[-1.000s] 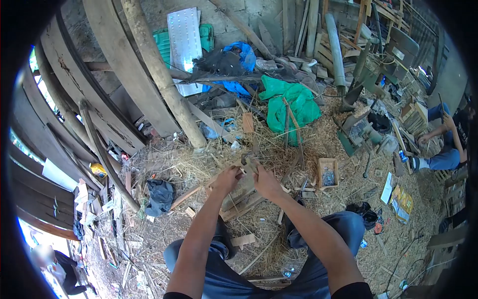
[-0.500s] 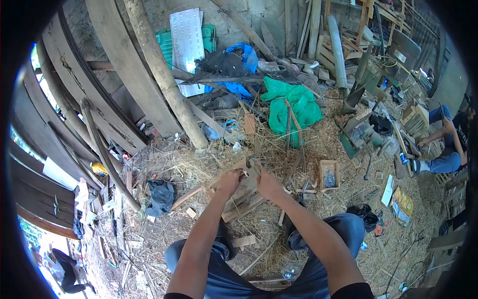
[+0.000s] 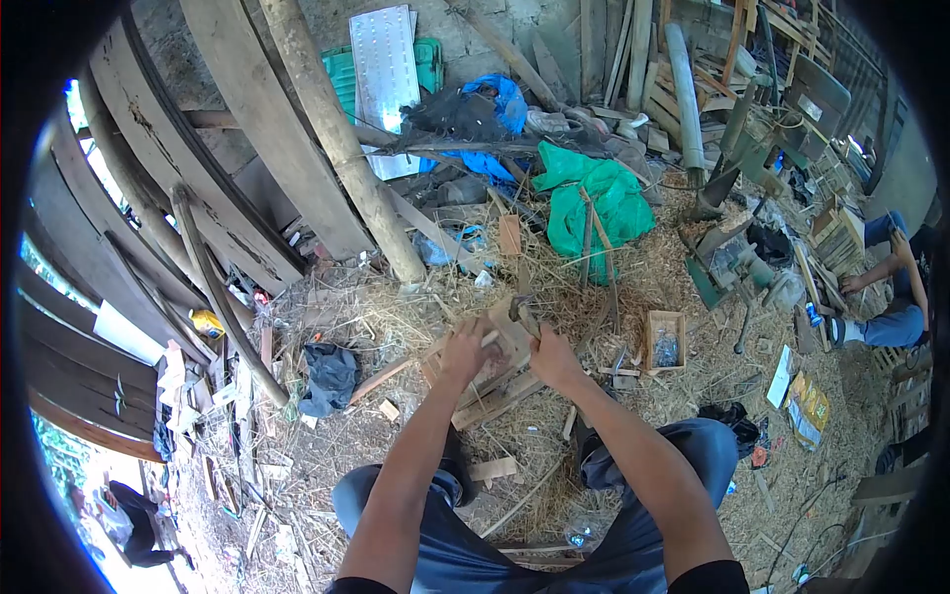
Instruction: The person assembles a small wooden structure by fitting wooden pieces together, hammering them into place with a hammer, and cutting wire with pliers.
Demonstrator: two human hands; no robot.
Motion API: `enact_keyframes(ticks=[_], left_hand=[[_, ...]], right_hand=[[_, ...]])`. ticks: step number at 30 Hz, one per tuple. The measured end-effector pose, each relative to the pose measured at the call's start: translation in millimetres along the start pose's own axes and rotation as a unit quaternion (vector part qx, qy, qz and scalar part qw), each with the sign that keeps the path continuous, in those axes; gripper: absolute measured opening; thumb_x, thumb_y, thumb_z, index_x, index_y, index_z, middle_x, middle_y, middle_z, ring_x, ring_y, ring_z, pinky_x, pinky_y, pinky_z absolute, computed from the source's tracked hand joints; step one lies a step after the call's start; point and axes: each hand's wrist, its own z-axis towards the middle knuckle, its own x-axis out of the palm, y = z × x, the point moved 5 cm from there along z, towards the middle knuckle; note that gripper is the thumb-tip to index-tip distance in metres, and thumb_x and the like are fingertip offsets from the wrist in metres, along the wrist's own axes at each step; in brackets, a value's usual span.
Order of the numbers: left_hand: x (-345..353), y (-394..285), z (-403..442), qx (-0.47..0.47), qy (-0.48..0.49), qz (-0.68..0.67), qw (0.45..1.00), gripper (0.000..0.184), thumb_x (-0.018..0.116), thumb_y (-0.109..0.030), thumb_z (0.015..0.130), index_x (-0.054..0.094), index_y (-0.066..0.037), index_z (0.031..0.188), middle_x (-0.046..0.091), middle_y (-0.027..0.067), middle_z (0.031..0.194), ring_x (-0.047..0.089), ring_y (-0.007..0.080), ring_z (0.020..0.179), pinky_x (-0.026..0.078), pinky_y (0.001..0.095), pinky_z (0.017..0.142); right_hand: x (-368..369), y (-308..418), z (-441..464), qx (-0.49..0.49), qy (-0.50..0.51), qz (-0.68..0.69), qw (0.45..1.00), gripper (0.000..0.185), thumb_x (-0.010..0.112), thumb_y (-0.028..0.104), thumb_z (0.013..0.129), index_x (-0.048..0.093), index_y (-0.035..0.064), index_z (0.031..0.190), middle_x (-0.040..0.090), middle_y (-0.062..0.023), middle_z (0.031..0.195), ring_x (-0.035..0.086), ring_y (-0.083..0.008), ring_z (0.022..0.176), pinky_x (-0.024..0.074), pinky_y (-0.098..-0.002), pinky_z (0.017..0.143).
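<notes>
In the head view, my right hand (image 3: 557,359) was wrapped round a hammer (image 3: 522,309), its head just beyond my left hand (image 3: 467,348). My left fingers curled by a pale bit (image 3: 489,338); I could not tell whether they gripped it. Below both hands, boards (image 3: 500,399) lay on the floor (image 3: 366,436), left of a box (image 3: 650,342) with metal bits.

1 hmr (image 3: 523,312), 1 grn sheet (image 3: 616,198)
</notes>
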Motion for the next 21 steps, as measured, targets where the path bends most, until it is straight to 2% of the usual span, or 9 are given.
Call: enact_keyframes(ticks=[4,7,10,12,15,19,21], left_hand=[[3.8,4.0,-1.7,-0.001,-0.025,-0.022,0.999,0.06,0.063,-0.028,0.083,0.039,-0.011,0.136,0.047,0.0077,0.134,0.047,0.0302,0.119,0.04,0.0436,0.098],[14.5,4.9,-1.6,0.001,0.002,0.038,0.999,0.059,0.059,-0.028,0.087,0.037,-0.009,0.138,0.045,0.0074,0.137,0.043,0.0291,0.123,0.037,0.0418,0.101],[24.0,11.4,-1.6,-0.036,0.043,-0.034,0.998,0.056,0.052,-0.025,0.091,0.033,-0.008,0.14,0.039,0.0074,0.143,0.037,0.0275,0.13,0.034,0.0432,0.104],[29.2,11.0,-4.4,-0.017,0.016,-0.024,0.999,0.054,0.047,-0.023,0.093,0.031,-0.009,0.142,0.036,0.0081,0.145,0.032,0.0265,0.134,0.029,0.0468,0.108],[37.5,8.0,-10.5,0.008,-0.029,0.025,0.999,0.05,0.045,-0.019,0.093,0.032,-0.007,0.141,0.037,0.0092,0.144,0.031,0.0254,0.136,0.025,0.0497,0.11],[39.5,5.1,-14.2,0.007,-0.029,0.048,0.998,0.049,0.046,-0.016,0.092,0.035,-0.006,0.139,0.041,0.0097,0.142,0.033,0.0258,0.135,0.023,0.0496,0.111],[31.3,2.9,-15.5,0.025,-0.079,0.05,0.995,0.051,0.054,-0.016,0.087,0.039,-0.006,0.135,0.042,0.0093,0.141,0.034,0.026,0.134,0.025,0.0481,0.111]], right_hand=[[2.1,-1.2,-0.4,-0.019,-0.032,-0.016,0.999,0.029,0.047,0.022,0.093,0.047,-0.0042,0.105,0.059,-0.034,0.087,0.056,-0.0514,0.086,0.0441,-0.0549,0.079],[-1.7,6.3,-0.9,-0.019,-0.037,-0.035,0.999,0.029,0.046,0.023,0.094,0.046,-0.0035,0.105,0.06,-0.0328,0.084,0.056,-0.0516,0.083,0.0443,-0.0555,0.078],[1.2,11.6,-2.1,-0.023,-0.006,0.0,1.0,0.028,0.046,0.023,0.094,0.045,-0.0026,0.105,0.06,-0.0323,0.083,0.056,-0.0516,0.082,0.0436,-0.0561,0.075],[8.8,7.8,3.0,-0.044,-0.04,-0.027,0.998,0.026,0.046,0.023,0.095,0.045,-0.0017,0.103,0.06,-0.032,0.081,0.056,-0.0515,0.08,0.0432,-0.0563,0.071],[14.1,3.2,6.3,-0.052,-0.047,-0.022,0.997,0.025,0.046,0.023,0.095,0.044,-0.0014,0.099,0.059,-0.0316,0.079,0.056,-0.0513,0.077,0.0428,-0.0562,0.068],[17.7,-0.3,7.8,-0.06,-0.046,-0.033,0.997,0.025,0.045,0.024,0.095,0.044,-0.0012,0.097,0.059,-0.0309,0.076,0.056,-0.0514,0.075,0.0431,-0.0563,0.067],[16.4,0.3,8.8,-0.048,-0.042,-0.033,0.997,0.025,0.045,0.024,0.095,0.044,-0.0012,0.097,0.058,-0.0305,0.074,0.055,-0.0516,0.074,0.0427,-0.0566,0.067]])
